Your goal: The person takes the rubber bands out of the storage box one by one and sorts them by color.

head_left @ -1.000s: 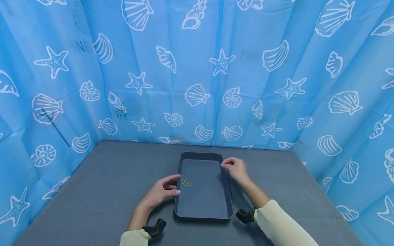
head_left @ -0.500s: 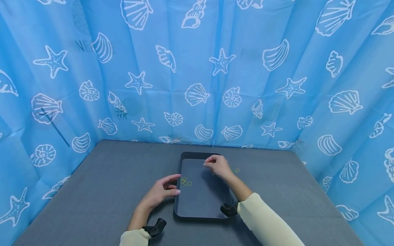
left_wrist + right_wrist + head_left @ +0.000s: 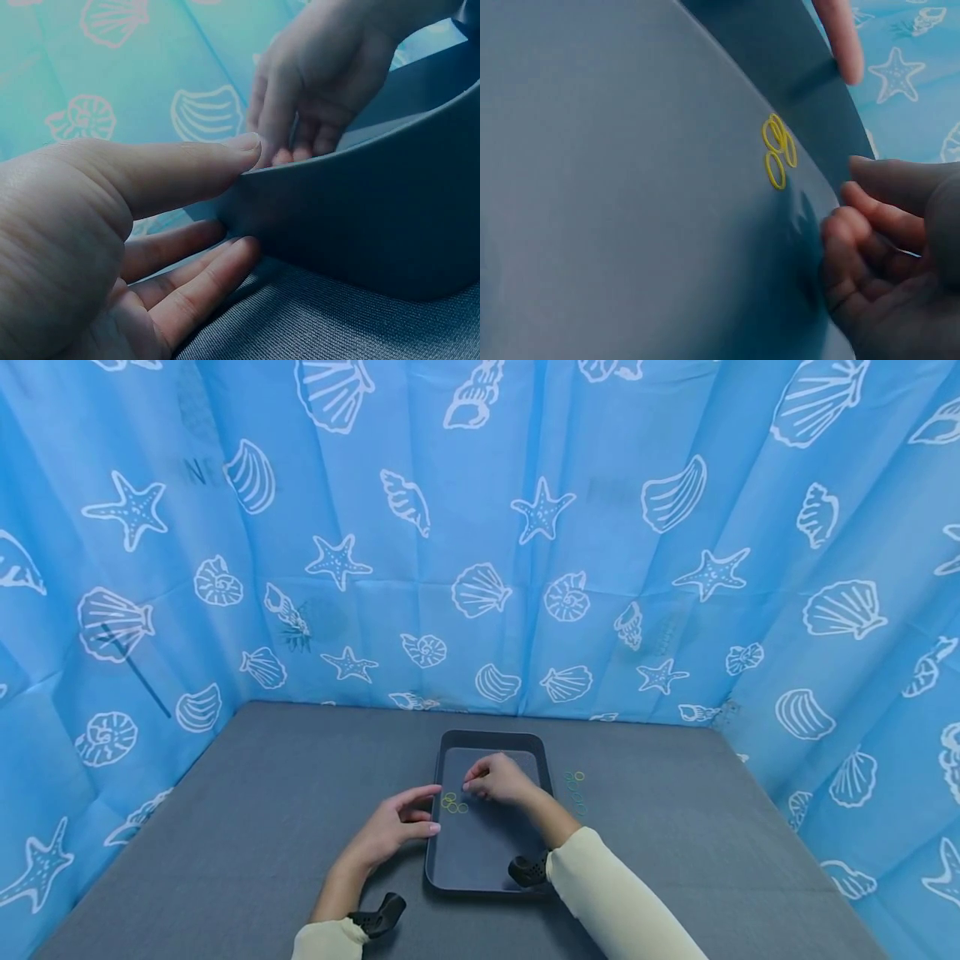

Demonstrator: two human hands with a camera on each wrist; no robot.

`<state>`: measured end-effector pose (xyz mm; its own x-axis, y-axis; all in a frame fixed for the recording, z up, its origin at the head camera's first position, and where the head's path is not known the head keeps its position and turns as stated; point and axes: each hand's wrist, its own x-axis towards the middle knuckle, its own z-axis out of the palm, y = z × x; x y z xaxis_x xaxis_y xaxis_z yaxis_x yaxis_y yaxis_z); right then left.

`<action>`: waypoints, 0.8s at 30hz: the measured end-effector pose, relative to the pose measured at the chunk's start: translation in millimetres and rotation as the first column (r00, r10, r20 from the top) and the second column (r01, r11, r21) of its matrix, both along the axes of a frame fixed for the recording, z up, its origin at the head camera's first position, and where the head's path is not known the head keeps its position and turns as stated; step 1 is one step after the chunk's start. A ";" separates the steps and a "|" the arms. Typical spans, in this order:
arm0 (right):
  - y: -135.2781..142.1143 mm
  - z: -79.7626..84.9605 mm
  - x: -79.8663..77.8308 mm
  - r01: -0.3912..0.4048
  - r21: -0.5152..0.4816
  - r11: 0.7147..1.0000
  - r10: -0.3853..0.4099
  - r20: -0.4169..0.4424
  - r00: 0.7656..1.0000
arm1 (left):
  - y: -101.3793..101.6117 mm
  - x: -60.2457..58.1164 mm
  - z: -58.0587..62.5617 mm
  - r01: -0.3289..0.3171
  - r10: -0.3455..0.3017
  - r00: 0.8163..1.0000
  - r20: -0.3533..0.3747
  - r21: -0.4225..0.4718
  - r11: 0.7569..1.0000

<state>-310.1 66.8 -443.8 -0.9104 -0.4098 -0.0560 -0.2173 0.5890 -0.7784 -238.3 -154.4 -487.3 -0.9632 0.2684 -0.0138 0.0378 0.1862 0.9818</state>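
A dark grey rectangular tray (image 3: 480, 860) lies on the table. Several thin yellow rubber bands (image 3: 778, 135) lie in a small cluster on its floor near the left wall. My left hand (image 3: 384, 832) is at the tray's left side; in the left wrist view its thumb touches the rim, while the extended fingers lie outside along the wall. My right hand (image 3: 501, 779) hovers over the tray, just right of the cluster. Its thumb and fingertips are curled close together, and whether something thin sits between them is hidden.
Several green rubber bands (image 3: 577, 797) and one yellow rubber band (image 3: 580, 776) lie on the grey table (image 3: 675, 827) right of the tray. A blue curtain (image 3: 480, 527) with white shell prints hangs behind and at both sides. Each wrist carries a black device.
My right hand has moved left and inward from the tray's right rim to near the yellow cluster, uncovering the rubber bands on the right. The left hand and the tray have stayed put.
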 end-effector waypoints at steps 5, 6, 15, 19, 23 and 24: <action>-2.6 -3.4 1.5 -0.053 0.048 0.997 0.052 0.028 0.998 | 0.6 -0.1 0.3 0.013 -0.013 1.000 -0.004 0.008 1.000; -2.8 -3.6 2.1 -0.061 0.054 0.997 0.059 0.030 0.998 | 0.8 0.0 0.4 0.011 -0.010 1.000 -0.005 0.008 1.000; -6.0 -6.2 2.6 -0.090 0.132 0.987 0.087 0.033 0.996 | 0.6 0.3 1.9 0.009 -0.009 1.000 0.005 0.001 1.000; -9.0 -5.3 4.4 -0.083 0.155 0.985 0.078 0.036 0.996 | 0.4 0.7 1.2 0.021 -0.021 1.000 -0.001 -0.003 1.000; -12.0 -4.8 5.8 -0.081 0.189 0.979 0.079 0.020 0.997 | -0.1 1.8 1.6 0.032 -0.032 0.999 -0.013 -0.003 0.999; -13.0 -4.4 6.1 -0.080 0.200 0.977 0.079 0.016 0.997 | -0.2 2.0 2.0 0.033 -0.033 0.999 -0.015 0.001 0.999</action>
